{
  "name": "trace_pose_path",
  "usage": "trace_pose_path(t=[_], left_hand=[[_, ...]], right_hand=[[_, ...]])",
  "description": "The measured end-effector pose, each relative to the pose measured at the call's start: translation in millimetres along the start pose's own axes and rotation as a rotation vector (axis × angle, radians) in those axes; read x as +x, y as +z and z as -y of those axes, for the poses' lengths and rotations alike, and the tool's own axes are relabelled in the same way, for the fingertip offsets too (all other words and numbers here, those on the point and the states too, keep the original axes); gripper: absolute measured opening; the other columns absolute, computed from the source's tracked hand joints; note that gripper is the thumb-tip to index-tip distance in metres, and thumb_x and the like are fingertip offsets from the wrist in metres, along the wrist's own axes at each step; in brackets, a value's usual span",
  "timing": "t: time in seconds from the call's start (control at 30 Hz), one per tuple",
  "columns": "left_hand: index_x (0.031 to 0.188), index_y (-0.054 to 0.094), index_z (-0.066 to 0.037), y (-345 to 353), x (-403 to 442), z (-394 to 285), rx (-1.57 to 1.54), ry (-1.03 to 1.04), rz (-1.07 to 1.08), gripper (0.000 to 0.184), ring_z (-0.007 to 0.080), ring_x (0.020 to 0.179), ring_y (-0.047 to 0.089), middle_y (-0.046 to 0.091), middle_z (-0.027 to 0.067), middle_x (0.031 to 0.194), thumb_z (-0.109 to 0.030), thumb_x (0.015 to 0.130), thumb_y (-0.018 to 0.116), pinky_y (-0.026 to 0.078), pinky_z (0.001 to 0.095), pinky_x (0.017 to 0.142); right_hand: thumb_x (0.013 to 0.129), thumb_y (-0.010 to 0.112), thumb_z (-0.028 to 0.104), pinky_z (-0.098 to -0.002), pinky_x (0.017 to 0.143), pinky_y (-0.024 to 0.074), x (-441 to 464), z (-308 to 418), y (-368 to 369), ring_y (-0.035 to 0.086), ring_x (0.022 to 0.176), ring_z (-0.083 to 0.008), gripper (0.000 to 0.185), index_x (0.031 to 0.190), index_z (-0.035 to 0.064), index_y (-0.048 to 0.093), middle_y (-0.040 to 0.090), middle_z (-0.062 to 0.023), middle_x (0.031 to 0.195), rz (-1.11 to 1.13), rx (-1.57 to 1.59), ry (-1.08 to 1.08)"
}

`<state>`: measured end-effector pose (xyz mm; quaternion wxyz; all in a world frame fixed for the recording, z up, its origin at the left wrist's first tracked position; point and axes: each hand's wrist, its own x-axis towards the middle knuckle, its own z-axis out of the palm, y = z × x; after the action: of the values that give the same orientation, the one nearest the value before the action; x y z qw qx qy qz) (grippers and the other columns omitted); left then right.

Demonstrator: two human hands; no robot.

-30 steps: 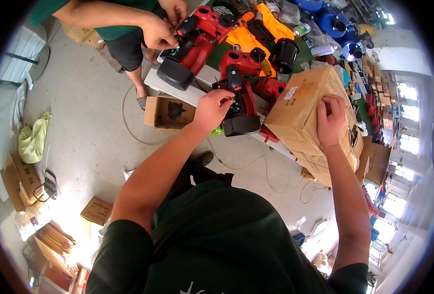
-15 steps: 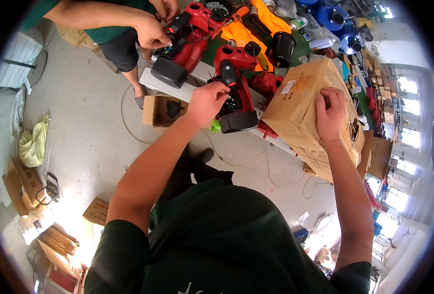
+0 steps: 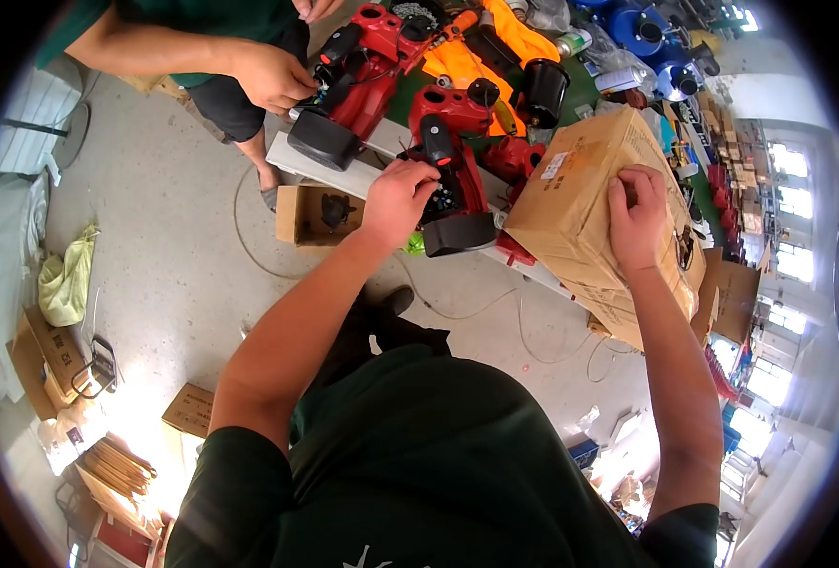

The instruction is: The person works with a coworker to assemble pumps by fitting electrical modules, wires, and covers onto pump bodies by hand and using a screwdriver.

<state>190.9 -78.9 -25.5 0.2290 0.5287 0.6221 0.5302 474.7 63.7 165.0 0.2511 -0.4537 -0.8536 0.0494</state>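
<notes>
My left hand (image 3: 399, 197) reaches to a red machine (image 3: 464, 180) with a black end cover and a black handle-like part (image 3: 436, 139). Its thumb and fingers are pinched together beside the small parts and wires in the machine's open side. Whatever is between the fingertips is too small to make out. A large taped cardboard box (image 3: 571, 204) stands right of the machine. On it rests my right hand (image 3: 639, 213), fingers curled in and the palm side hidden. A second, similar red machine (image 3: 367, 90) lies farther left.
A co-worker's hand (image 3: 273, 78) works at the second machine. Orange cloth (image 3: 467, 71), a black cylindrical container (image 3: 544, 93) and blue machines (image 3: 642, 36) lie behind. An open carton (image 3: 292, 213) sits on the floor by the table edge, with hoses nearby.
My left hand has shifted slightly down, away from the black handle-like part. One of the co-worker's hands has drawn up from their machine. My right hand stays on the box.
</notes>
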Motion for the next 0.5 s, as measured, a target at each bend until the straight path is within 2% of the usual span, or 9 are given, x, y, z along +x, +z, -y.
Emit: trace_pose_path(t=[0.17,0.37,0.5], left_hand=[[0.102,0.072,-0.005,-7.9,6.3,14.2,0.019,0.153,0.12,0.012,0.0337,0.093,0.068,0.071,0.0121,0.098,0.001,0.091,0.072,0.056,0.0406,0.079],[0.101,0.071,-0.006,-8.7,5.9,8.4,-0.01,0.034,0.126,0.012,0.033,0.096,0.067,0.061,0.0115,0.105,0.001,0.091,0.072,0.055,0.0401,0.082],[0.1,0.07,-0.005,-7.1,7.3,10.3,0.008,0.023,0.143,0.013,0.0321,0.094,0.067,0.06,0.0113,0.105,0.001,0.089,0.072,0.055,0.0394,0.081]], right_hand=[[0.092,0.072,0.009,-0.0374,0.085,0.0541,-0.5,1.3,-0.2,0.065,0.099,-0.0291,0.009,0.098,0.0025,0.07,0.067,-0.0108,0.11,-0.002,-0.002,0.001],[0.092,0.072,0.011,-0.0394,0.09,0.0528,-0.2,-3.2,0.9,0.064,0.103,-0.0314,0.011,0.097,0.0023,0.07,0.067,-0.0115,0.111,-0.007,-0.024,-0.01],[0.092,0.073,0.012,-0.0396,0.091,0.0524,-0.1,-4.8,0.8,0.064,0.104,-0.0317,0.011,0.097,0.0025,0.07,0.067,-0.0116,0.111,-0.004,-0.026,-0.023]])
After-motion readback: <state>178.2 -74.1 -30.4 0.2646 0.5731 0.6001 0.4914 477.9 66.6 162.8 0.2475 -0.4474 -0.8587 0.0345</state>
